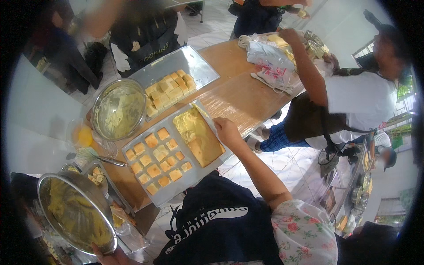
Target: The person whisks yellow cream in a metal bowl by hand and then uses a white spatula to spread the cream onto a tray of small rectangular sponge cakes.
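My right hand (228, 132) is closed at the edge of a sheet cake (207, 150). A narrow cream-smeared strip, which looks like a spatula (202, 111), runs from its fingers along that edge. Pale yellow cream (188, 122) covers the cake's far part; the near part is bare brown. The cake lies on a lined tray (198, 177), beside rows of small cake squares (154, 169). At lower left my left hand (111, 256) grips the rim of a tilted steel bowl (78, 212), whose inside is smeared with yellow cream.
Another steel bowl (119, 109) with cream stands on the table (228, 96), beside a tray (202, 68) of stacked cake pieces (172, 87). A whisk (109, 160) lies at left. A person (357, 96) works at right by plastic bags (270, 58); another (145, 39) stands opposite.
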Demonstrator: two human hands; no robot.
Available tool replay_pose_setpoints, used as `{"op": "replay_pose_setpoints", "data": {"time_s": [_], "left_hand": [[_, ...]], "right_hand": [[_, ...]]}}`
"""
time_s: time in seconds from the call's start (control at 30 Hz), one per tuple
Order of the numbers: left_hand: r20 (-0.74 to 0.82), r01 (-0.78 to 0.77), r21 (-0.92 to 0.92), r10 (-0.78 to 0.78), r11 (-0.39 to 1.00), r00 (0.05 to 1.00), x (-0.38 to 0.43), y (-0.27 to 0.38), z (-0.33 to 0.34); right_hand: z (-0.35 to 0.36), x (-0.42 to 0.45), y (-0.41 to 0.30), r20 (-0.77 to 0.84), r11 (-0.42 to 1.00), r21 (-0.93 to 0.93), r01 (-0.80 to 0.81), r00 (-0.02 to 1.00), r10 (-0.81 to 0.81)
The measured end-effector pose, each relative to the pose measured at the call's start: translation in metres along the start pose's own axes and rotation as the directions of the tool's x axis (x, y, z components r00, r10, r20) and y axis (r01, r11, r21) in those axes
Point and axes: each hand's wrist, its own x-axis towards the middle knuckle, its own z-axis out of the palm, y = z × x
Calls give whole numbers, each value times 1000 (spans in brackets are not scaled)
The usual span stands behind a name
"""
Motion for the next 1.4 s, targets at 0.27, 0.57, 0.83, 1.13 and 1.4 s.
{"op": "replay_pose_setpoints", "data": {"time_s": [0.27,0.57,0.83,1.13,1.4], "left_hand": [[-34,-16,-2,16,1000,999,2,1,2],[-44,-32,2,32,999,999,2,3,0],[-59,-55,10,56,998,997,-5,5,4],[-54,-71,19,72,997,996,-5,6,-2],[-60,-93,29,94,995,994,-14,3,3]], "right_hand": [[0,-3,-9,-7,1000,14,17,1000,-17],[-2,-8,-11,10,997,-73,19,1000,-19],[-6,-13,-11,-9,977,-212,-19,1000,18],[-40,-19,-3,-158,980,-197,-3,987,-29],[-67,17,-17,-32,848,-455,273,946,-321]]}}
